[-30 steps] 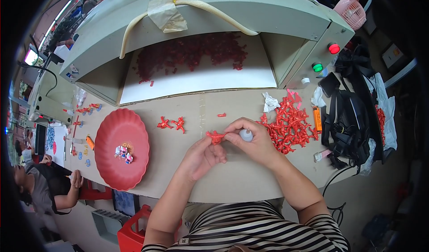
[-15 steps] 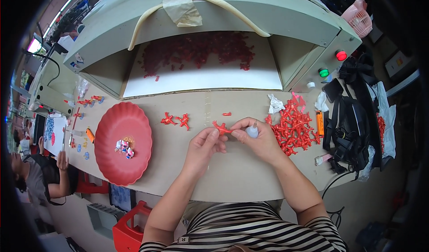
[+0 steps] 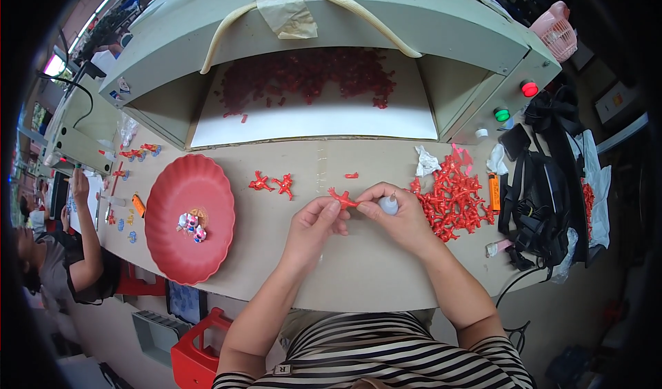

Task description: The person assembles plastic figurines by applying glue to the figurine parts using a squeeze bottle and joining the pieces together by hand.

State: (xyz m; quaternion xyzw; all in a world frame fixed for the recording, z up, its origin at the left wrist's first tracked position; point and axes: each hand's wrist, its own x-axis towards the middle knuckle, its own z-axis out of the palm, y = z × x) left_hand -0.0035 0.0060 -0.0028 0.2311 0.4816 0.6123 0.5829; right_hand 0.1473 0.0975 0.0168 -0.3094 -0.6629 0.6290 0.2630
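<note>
Over the middle of the table I hold a small red plastic figure between both hands. My left hand pinches it with thumb and fingertips. The thumb and a fingertip of my right hand meet its right end. Tucked in the curled fingers of that same hand is a small whitish squeeze bottle with a thin tip pointing up. Just beyond my hands lies a small red piece. Two red figures rest on the table to the left. A pile of red figures spreads beside my right hand.
A red scalloped bowl at left holds a few small painted pieces. Ahead stands a grey-green cabinet with loose red parts inside. An orange tube and a black bag lie at right. Another person sits far left.
My hands and the red figure stay almost in place. At far left, the other person's arm has risen. The whole view has shifted slightly.
</note>
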